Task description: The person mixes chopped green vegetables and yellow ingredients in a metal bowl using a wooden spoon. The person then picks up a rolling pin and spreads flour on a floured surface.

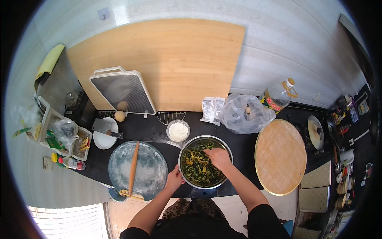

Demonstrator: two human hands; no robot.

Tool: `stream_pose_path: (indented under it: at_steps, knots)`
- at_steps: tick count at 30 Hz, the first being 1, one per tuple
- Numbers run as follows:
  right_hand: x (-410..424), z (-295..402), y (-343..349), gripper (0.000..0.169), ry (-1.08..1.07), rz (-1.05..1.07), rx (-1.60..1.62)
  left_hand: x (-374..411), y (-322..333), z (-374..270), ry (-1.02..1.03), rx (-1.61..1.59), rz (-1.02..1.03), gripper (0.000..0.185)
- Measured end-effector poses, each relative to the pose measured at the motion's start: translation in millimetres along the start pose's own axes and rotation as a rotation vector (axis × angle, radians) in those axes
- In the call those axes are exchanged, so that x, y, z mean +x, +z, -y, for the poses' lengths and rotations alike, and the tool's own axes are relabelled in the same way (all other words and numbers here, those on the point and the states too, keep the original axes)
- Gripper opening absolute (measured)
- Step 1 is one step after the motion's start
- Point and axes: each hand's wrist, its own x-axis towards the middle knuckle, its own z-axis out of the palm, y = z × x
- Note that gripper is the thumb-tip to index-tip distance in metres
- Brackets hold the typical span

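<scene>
A round metal bowl (181, 152) stands at the front of the black countertop, holding a chopped green and yellow mixture (198, 167). My left hand (174, 179) grips the bowl's left rim. Inside the bowl, my right hand (219, 158) touches the mixture, its fingertips pointing left; whether it pinches any of it is unclear. Left of the bowl, a tapered wooden rolling pin (134, 165) lies across a floured round board (152, 167). Behind the bowl is a small bowl of white powder (178, 131). A round wooden board (280, 156), dusted pale, is at the right.
A cleaver (103, 126) rests on a white plate (104, 142) at left. Behind stand a framed mesh tray (128, 89) and a large wooden board (185, 59). A plastic bag (238, 119) and an oil bottle (276, 97) are at back right, a lidded pan (315, 133) farther right.
</scene>
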Motion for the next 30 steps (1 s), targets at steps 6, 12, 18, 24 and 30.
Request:
stream_pose_path:
  at_steps: [6,12,18,24,30]
  knots:
    - [-22,4,-9,0.023,-0.107,0.159,0.018,-2,-4,1,0.019,0.044,-0.004,0.051]
    - [-7,15,-1,0.027,-0.061,0.037,0.034,-3,0,-3,0.001,0.053,-0.011,0.052]
    - [-44,18,-14,0.018,-0.097,0.082,0.066,-4,-2,-2,-0.005,0.052,-0.021,0.052]
    - [-38,-23,-19,0.019,0.221,-0.074,-0.067,-4,1,-4,0.001,0.060,-0.011,0.053]
    - [-61,-1,9,0.020,0.057,0.076,-0.021,-2,0,-3,-0.006,0.066,-0.020,0.051]
